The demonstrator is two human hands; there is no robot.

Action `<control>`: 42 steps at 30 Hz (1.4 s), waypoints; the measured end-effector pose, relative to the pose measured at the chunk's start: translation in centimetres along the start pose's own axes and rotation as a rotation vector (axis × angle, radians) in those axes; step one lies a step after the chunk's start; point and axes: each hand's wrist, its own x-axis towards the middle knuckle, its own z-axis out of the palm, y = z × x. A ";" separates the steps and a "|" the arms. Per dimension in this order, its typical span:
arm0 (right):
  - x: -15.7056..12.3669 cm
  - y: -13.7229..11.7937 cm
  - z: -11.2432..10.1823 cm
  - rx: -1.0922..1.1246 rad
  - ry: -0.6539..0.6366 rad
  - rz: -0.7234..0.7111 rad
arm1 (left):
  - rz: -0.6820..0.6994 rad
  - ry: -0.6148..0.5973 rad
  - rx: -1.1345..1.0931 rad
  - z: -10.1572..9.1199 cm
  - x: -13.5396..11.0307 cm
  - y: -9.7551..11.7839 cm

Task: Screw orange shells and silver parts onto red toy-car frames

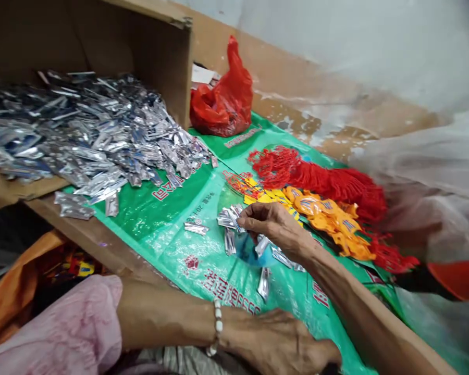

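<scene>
My right hand [277,225] is closed in a pinch on a small silver foil packet [233,216], over the green plastic sheet [160,229]. Several similar packets lie around it, among them a foil packet [196,228] to the left and another packet [263,284] nearer to me. Low in the view is my left hand [283,341], somewhat blurred, below a bracelet of white beads [218,323]. Its fingers are curled, and a bit of something dark shows at the bottom edge by the thumb; what it holds is hidden.
A cardboard box [162,67] on its side spills a heap of foil packets [101,135] at the left. Red tassels [336,185] with orange pendants [328,219] and yellow pieces [263,195] lie at the right. A red plastic bag [222,99] stands near the wall.
</scene>
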 end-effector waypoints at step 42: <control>-20.9 7.3 -2.8 -0.518 0.165 -0.149 | -0.246 0.193 -0.133 -2.7 -0.9 1.3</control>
